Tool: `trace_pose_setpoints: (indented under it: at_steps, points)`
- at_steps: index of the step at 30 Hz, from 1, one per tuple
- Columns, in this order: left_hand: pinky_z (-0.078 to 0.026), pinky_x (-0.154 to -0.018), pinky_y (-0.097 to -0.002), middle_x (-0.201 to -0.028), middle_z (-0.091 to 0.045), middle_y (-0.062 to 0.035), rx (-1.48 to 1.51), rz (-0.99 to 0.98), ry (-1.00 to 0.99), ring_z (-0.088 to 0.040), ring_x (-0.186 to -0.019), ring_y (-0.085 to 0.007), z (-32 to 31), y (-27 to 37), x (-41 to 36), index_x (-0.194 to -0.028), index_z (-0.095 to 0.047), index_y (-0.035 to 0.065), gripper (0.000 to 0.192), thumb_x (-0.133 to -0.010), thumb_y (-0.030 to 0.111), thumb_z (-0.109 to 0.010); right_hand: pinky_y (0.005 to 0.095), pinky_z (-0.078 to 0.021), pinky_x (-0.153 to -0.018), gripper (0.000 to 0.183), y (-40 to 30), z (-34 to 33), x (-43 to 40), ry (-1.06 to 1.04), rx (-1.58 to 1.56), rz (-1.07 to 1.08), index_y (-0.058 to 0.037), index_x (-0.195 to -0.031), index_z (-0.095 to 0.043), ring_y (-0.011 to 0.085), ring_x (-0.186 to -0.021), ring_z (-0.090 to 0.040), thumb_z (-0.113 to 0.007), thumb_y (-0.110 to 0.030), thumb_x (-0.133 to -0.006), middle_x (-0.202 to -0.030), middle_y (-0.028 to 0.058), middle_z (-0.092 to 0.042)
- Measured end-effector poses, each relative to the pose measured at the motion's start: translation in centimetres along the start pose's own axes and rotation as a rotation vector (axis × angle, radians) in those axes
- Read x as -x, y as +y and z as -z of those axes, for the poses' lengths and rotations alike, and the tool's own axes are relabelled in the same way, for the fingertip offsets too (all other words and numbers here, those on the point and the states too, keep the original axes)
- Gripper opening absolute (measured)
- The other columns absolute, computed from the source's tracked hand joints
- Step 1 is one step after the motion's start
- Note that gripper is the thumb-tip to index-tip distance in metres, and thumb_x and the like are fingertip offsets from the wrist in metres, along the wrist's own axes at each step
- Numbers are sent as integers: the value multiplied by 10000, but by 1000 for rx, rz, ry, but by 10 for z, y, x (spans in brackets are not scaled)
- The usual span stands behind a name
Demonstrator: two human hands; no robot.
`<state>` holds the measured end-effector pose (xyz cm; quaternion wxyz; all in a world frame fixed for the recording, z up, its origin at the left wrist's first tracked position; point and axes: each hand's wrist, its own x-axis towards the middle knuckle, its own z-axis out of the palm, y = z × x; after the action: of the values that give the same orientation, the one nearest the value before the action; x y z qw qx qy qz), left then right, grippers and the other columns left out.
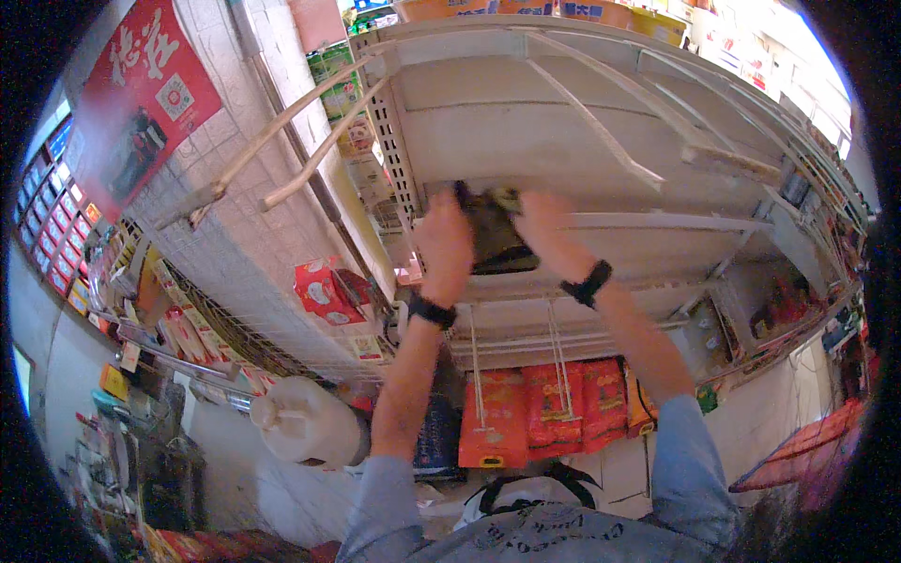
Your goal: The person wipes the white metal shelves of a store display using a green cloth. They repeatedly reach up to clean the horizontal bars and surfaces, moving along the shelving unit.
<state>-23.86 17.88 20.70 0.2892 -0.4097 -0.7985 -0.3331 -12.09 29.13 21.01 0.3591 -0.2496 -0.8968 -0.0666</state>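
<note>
Both arms reach forward to a metal shelf rack point(486, 141) whose middle level is in front of me. My left hand point(445, 243) grips the left side of a dark, limp-looking item point(498, 239), perhaps a cloth or a bag. On its right side is my right hand point(552, 229), fingers closed around the upper edge. Motion blur hides the fingertips and exactly what the item is. It hangs between the hands before the rack's back panel point(464, 119). A black band circles each wrist.
Long rods point(598, 130) jut from the rack towards me, and more point(317, 162) stick out at the left. Red bags point(493, 415) stand below. A white plastic jug point(310, 422) is at lower left. A red packet point(327, 292) hangs beside the wall near a red poster point(151, 98).
</note>
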Motion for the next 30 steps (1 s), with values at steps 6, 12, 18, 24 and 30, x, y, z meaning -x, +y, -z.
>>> trace_pose_setpoints:
  at_steps: [6, 12, 18, 24, 30]
  points:
    - [-474, -613, -447, -811, -608, -168, 90, -19, -83, -600, -744, -342, -13, 17, -1, -955, -543, 49, 250, -735, 158, -593, 464, -450, -607, 191, 9, 34, 3, -126, 59, -109, -16, -706, -583, 368, -672, -566, -640, -195, -669, -689, 188, -578]
    - [-469, -605, -441, -751, -605, -144, -31, 88, -59, -599, -730, -335, 13, -41, -8, -880, -559, 57, 155, -746, 134, -580, 452, -426, -537, 112, -57, -9, -17, -24, -98, 158, -34, -642, -584, 335, -596, -563, -517, -108, -692, -652, 186, -572]
    - [-464, -612, -444, -778, -605, -143, -167, 23, -36, -585, -731, -355, 30, -38, -10, -909, -562, 52, 194, -753, 163, -594, 426, -461, -531, 100, -77, -15, -24, 115, -140, 177, -36, -621, -579, 310, -596, -597, -583, -133, -647, -611, 155, -581]
    - [-477, -618, -432, -766, -608, -155, -208, 31, -97, -603, -717, -337, 4, 6, -7, -877, -560, 44, 159, -756, 143, -590, 423, -450, -531, 95, -24, -9, -11, -66, -114, -2, -63, -657, -607, 309, -611, -588, -534, -113, -693, -640, 144, -587]
    - [-487, -569, -402, -776, -598, -132, -11, -105, -93, -616, -686, -293, -48, 111, 4, -867, -530, 43, 101, -774, 76, -512, 459, -364, -507, 82, 108, 4, 35, 324, 221, 244, -57, -647, -515, 349, -547, -497, -518, -121, -699, -566, 155, -501]
